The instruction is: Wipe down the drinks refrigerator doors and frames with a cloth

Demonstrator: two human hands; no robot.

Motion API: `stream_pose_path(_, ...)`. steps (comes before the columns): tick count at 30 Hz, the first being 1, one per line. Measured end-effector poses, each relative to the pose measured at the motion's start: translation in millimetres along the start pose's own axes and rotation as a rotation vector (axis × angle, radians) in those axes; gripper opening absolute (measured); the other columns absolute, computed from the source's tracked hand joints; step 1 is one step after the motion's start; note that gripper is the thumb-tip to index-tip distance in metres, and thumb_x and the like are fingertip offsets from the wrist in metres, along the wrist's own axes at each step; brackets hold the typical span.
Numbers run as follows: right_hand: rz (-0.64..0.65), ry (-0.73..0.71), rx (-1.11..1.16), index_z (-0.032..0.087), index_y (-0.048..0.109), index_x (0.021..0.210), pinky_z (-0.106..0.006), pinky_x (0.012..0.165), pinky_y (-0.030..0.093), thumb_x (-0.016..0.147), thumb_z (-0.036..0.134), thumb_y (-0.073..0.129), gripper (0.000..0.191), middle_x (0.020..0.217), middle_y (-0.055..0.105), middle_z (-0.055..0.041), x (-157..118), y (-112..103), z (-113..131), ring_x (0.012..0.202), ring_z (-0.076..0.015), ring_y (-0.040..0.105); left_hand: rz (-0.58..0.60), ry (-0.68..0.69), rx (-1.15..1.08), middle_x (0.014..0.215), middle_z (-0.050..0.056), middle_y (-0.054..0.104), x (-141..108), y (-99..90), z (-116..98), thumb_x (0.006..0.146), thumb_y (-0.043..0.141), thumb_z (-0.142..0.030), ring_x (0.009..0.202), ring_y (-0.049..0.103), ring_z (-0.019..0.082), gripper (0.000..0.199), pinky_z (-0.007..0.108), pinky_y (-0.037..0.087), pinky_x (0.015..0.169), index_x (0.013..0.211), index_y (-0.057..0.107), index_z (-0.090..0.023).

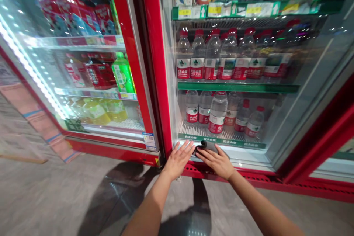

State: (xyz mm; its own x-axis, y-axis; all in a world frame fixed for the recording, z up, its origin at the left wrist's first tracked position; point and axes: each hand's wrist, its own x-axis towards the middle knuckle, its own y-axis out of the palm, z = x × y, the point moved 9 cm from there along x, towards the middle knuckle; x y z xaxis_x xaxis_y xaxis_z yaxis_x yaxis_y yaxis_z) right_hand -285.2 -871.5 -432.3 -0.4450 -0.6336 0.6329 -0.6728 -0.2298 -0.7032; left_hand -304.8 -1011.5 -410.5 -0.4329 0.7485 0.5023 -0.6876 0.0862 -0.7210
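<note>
My left hand [179,159] lies with its fingers stretched out at the lower left edge of a drinks fridge's glass door [269,114]. Beside it, my right hand [218,162] presses a dark grey cloth [209,146] to the bottom of that door, fingers over the cloth and thumb apart. Part of the cloth is bunched up by the fingertips, and the rest is partly hidden under the hand. Just behind the glass, above both hands, stands a large water bottle [218,114] with a red and white label.
Rows of water bottles [212,57] fill the shelf above. To the left is another red-framed fridge [135,59] holding red, green and yellow drinks. Stacked cartons [35,118] stand at the far left. Below the door runs a red vented base [249,177], with grey floor [69,195] in front.
</note>
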Motion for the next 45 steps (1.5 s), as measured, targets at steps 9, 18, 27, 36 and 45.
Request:
stream_pose_path(9, -0.016, 0.235, -0.045, 0.037, 0.050, 0.149, -0.047, 0.125, 0.021, 0.096, 0.015, 0.048, 0.057, 0.147, 0.059, 0.0033, -49, 18, 1, 0.116, -0.0202, 0.062, -0.043, 0.099, 0.018, 0.171, 0.004, 0.019, 29, -1.6, -29, 0.092, 0.050, -0.015, 0.159, 0.007, 0.024, 0.062, 0.048, 0.010, 0.130, 0.154, 0.041, -0.019)
stream_pose_path(18, -0.091, 0.528, -0.183, 0.035, 0.044, 0.153, -0.057, 0.116, 0.033, 0.088, 0.009, 0.051, 0.071, 0.149, 0.056, -0.0057, -108, 3, -48, 0.116, -0.0298, 0.061, -0.029, 0.130, 0.012, 0.170, 0.003, 0.019, 51, 2.9, -46, 0.086, 0.048, -0.009, 0.159, 0.006, 0.023, 0.070, 0.050, 0.008, 0.130, 0.154, 0.039, -0.018)
stream_pose_path(27, -0.054, 0.505, -0.157, 0.039, 0.046, 0.151, -0.056, 0.114, 0.038, 0.088, 0.009, 0.053, 0.071, 0.154, 0.051, -0.0036, -104, 5, -56, 0.123, -0.0293, 0.058, -0.092, 0.206, -0.013, 0.170, 0.002, 0.022, 67, -0.1, -68, 0.089, 0.050, -0.013, 0.159, 0.006, 0.024, 0.064, 0.050, 0.003, 0.130, 0.152, 0.043, -0.019)
stream_pose_path(36, -0.114, 0.752, -0.193, 0.035, 0.010, 0.163, -0.059, 0.096, 0.055, 0.085, -0.001, 0.042, 0.092, 0.171, 0.006, -0.0057, -150, 11, -60, 0.147, -0.0418, 0.036, -0.101, 0.251, -0.067, 0.169, 0.002, 0.023, 81, 1.7, -85, 0.089, 0.050, -0.012, 0.159, 0.007, 0.022, 0.063, 0.048, 0.004, 0.129, 0.152, 0.045, -0.021)
stream_pose_path(45, -0.234, 0.778, -0.132, 0.038, 0.011, 0.162, -0.065, 0.105, 0.049, 0.091, 0.004, 0.046, 0.086, 0.171, 0.006, -0.0052, -148, -16, -103, 0.155, -0.0406, 0.016, -0.127, 0.235, -0.118, 0.168, 0.001, 0.027, 94, 6.6, -93, 0.088, 0.049, -0.010, 0.159, 0.007, 0.022, 0.065, 0.047, 0.000, 0.130, 0.152, 0.044, -0.020)
